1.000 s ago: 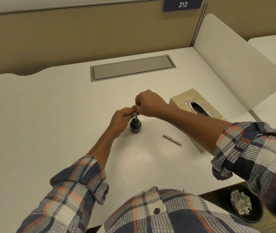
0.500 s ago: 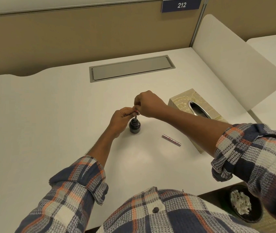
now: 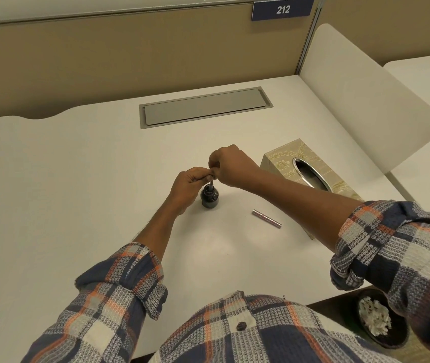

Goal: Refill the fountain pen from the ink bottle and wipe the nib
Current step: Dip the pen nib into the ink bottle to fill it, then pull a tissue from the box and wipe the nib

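A white table (image 3: 51,205) backs onto a tan partition wall (image 3: 103,61) bearing a blue sign (image 3: 283,9) numbered 212. A grey cable hatch (image 3: 203,107) is set flush in the tabletop. A white rounded divider (image 3: 360,108) separates a neighbouring table (image 3: 423,74). A dark bin (image 3: 392,341) of crumpled paper sits below.

Left forearm (image 3: 156,226) and right forearm (image 3: 300,200) bare, both reach forward and converge. Left hand (image 3: 186,188) lower, fingers curled, thumb and fingertips pinch upper end of pen (image 3: 210,186). Right hand (image 3: 230,166) just above, knuckles up, fingers curled, pinches same end. Fingertips of both hands touch.
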A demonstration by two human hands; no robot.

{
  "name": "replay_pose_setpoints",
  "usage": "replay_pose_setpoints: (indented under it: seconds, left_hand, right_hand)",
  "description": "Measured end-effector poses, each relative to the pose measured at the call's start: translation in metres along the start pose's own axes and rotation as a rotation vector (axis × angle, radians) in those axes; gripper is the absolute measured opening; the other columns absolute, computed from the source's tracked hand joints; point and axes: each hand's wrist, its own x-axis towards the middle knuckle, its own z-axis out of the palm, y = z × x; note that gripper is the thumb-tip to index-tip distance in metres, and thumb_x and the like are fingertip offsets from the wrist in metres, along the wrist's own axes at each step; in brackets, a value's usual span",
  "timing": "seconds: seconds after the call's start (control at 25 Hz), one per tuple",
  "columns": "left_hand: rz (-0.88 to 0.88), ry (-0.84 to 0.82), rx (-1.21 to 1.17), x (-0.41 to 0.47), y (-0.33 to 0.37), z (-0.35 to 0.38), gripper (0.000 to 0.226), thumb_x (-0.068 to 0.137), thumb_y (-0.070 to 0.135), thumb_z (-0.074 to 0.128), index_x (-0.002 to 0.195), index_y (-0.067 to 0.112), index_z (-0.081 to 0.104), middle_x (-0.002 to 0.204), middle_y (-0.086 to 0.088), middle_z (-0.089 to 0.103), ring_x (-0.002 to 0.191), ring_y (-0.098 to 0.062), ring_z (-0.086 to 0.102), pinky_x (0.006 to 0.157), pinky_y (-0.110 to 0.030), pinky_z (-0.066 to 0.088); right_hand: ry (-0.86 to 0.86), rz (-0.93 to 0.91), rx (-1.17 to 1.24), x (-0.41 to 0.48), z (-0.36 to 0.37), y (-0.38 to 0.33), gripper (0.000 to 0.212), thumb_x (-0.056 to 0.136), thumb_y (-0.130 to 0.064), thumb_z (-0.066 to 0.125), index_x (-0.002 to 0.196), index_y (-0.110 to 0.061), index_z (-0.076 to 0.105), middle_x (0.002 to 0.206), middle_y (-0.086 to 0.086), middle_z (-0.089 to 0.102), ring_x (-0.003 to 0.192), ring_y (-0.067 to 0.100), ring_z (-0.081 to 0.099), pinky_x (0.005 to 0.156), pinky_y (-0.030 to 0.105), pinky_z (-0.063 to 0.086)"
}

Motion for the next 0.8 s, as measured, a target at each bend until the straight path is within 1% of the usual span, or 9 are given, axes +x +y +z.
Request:
replay_pose_setpoints:
  seconds: [0.08, 0.2, 0.32, 0.44, 0.52, 0.6, 0.68, 0.72, 0.8]
  left_hand:
    - [0.016, -0.006, -0.013, -0.001, 0.004, 0.001, 0.021, 0.086, 0.003, 0.06, 0.104, 0.007, 0.071, 0.108, -0.006, 0.068, 0.097, -0.009, 0.062, 0.087, -0.017, 0.044]
    - [0.025, -0.016, -0.066, -0.005, 0.009, 0.0, 0.027, 0.085, 0.003, 0.061, 0.111, 0.006, 0.069, 0.116, -0.004, 0.068, 0.107, -0.007, 0.061, 0.09, -0.016, 0.045]
    - [-0.008, 0.066, -0.119, -0.006, 0.011, -0.008, 0.031, 0.084, 0.006, 0.065, 0.115, 0.01, 0.067, 0.123, -0.001, 0.065, 0.115, -0.003, 0.058, 0.097, -0.018, 0.044]
    - [-0.002, 0.272, -0.101, -0.011, 0.013, -0.014, 0.025, 0.086, 0.01, 0.063, 0.111, 0.01, 0.068, 0.115, 0.0, 0.068, 0.103, 0.002, 0.062, 0.089, -0.012, 0.046]
    - [-0.039, 0.489, -0.125, -0.016, 0.014, -0.019, 0.023, 0.087, 0.011, 0.063, 0.109, 0.007, 0.069, 0.11, -0.003, 0.069, 0.098, -0.005, 0.063, 0.091, -0.016, 0.047]
    - [-0.115, 0.697, -0.148, -0.021, 0.015, -0.024, 0.022, 0.086, 0.013, 0.063, 0.106, 0.007, 0.07, 0.107, -0.005, 0.071, 0.096, -0.013, 0.063, 0.092, -0.025, 0.049]
    - [-0.185, 0.836, -0.195, -0.029, 0.015, -0.026, 0.02, 0.086, 0.014, 0.062, 0.102, 0.006, 0.071, 0.1, -0.007, 0.071, 0.087, -0.015, 0.063, 0.085, -0.027, 0.051]
    - [-0.205, 0.873, -0.225, -0.034, 0.016, -0.025, 0.02, 0.086, 0.013, 0.061, 0.101, 0.004, 0.071, 0.093, -0.006, 0.071, 0.08, -0.014, 0.062, 0.08, -0.026, 0.051]
    - [-0.242, 0.904, -0.294, -0.047, 0.019, -0.018, 0.018, 0.086, 0.012, 0.061, 0.097, 0.001, 0.07, 0.085, -0.005, 0.067, 0.073, -0.012, 0.059, 0.077, -0.026, 0.051]
  right_hand:
    - [0.008, 0.005, -0.003, -0.002, -0.001, 0.001, 0.013, 0.082, -0.008, 0.06, 0.087, -0.01, 0.072, 0.088, 0.014, 0.072, 0.078, 0.03, 0.065, 0.063, 0.031, 0.05]
    - [0.042, 0.013, 0.027, -0.005, -0.002, 0.003, 0.012, 0.084, -0.008, 0.061, 0.085, -0.011, 0.073, 0.086, 0.014, 0.072, 0.075, 0.029, 0.064, 0.061, 0.03, 0.047]
    - [0.088, 0.041, 0.105, -0.011, -0.008, 0.005, 0.009, 0.085, -0.013, 0.064, 0.084, -0.01, 0.073, 0.084, 0.012, 0.072, 0.072, 0.027, 0.062, 0.06, 0.027, 0.041]
    - [0.147, 0.066, 0.175, -0.021, -0.016, 0.009, 0.011, 0.086, -0.016, 0.064, 0.085, -0.009, 0.073, 0.08, 0.009, 0.072, 0.069, 0.022, 0.059, 0.06, 0.025, 0.038]
    - [0.141, 0.091, 0.205, -0.029, -0.019, 0.013, 0.012, 0.088, -0.016, 0.063, 0.085, -0.009, 0.073, 0.073, 0.004, 0.067, 0.068, 0.023, 0.061, 0.057, 0.026, 0.044]
    - [0.179, 0.114, 0.279, -0.034, -0.017, 0.02, 0.011, 0.086, -0.016, 0.064, 0.082, -0.01, 0.073, 0.071, 0.003, 0.065, 0.073, 0.028, 0.068, 0.067, 0.035, 0.055]
    - [0.25, 0.143, 0.31, -0.038, -0.014, 0.03, 0.009, 0.083, -0.019, 0.067, 0.079, -0.016, 0.074, 0.071, 0.002, 0.07, 0.072, 0.023, 0.069, 0.072, 0.04, 0.058]
    - [0.28, 0.172, 0.329, -0.041, -0.013, 0.033, 0.009, 0.083, -0.019, 0.067, 0.078, -0.017, 0.074, 0.072, 0.003, 0.071, 0.068, 0.016, 0.068, 0.07, 0.035, 0.058]
    - [0.341, 0.223, 0.454, -0.051, -0.015, 0.036, 0.009, 0.084, -0.012, 0.067, 0.079, -0.01, 0.074, 0.075, 0.009, 0.073, 0.056, -0.003, 0.063, 0.057, 0.012, 0.05]
